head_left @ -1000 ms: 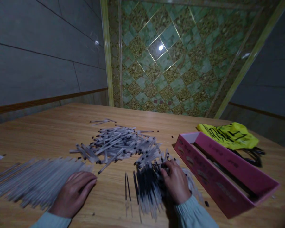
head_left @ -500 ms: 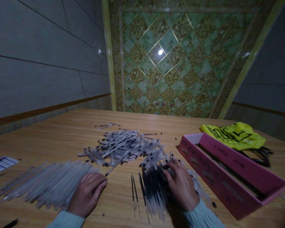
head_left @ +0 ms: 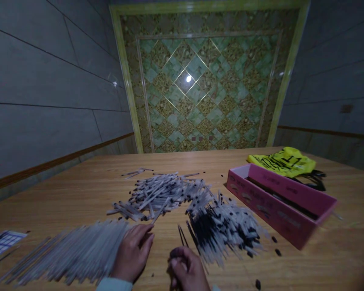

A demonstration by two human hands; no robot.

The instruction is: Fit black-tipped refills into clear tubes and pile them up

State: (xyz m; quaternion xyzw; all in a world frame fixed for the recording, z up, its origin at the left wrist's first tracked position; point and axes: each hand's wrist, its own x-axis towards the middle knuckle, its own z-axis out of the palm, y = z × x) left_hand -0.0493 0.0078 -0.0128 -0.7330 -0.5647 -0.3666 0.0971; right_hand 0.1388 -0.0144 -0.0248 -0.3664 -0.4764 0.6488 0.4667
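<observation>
My left hand [head_left: 133,252] rests on the table at the right end of a row of clear pen barrels [head_left: 85,250]. Its fingers lie loosely bent, the thumb apart, with nothing visible between them. Nearer the front edge, my right hand [head_left: 189,270] is closed in a pinch; a dark bit shows at its fingertips, too blurred to name. Just beyond it lie two thin dark pen refills [head_left: 182,235]. A bundle of black-and-clear refills [head_left: 204,232] spreads to its right, beside a heap of short whitish pieces with black ends [head_left: 241,222].
Farther back is a pile of whitish tubes with dark tips [head_left: 160,194]. On the right stands a long pink box [head_left: 267,202], with a yellow bag [head_left: 286,161] behind it. A gridded card [head_left: 7,244] lies far left. Small black caps [head_left: 278,252] are scattered on the table.
My right hand has left the refill bundle and come back toward me and to the left, now pinched. My left hand has shifted slightly right in view; the camera has tilted and turned.
</observation>
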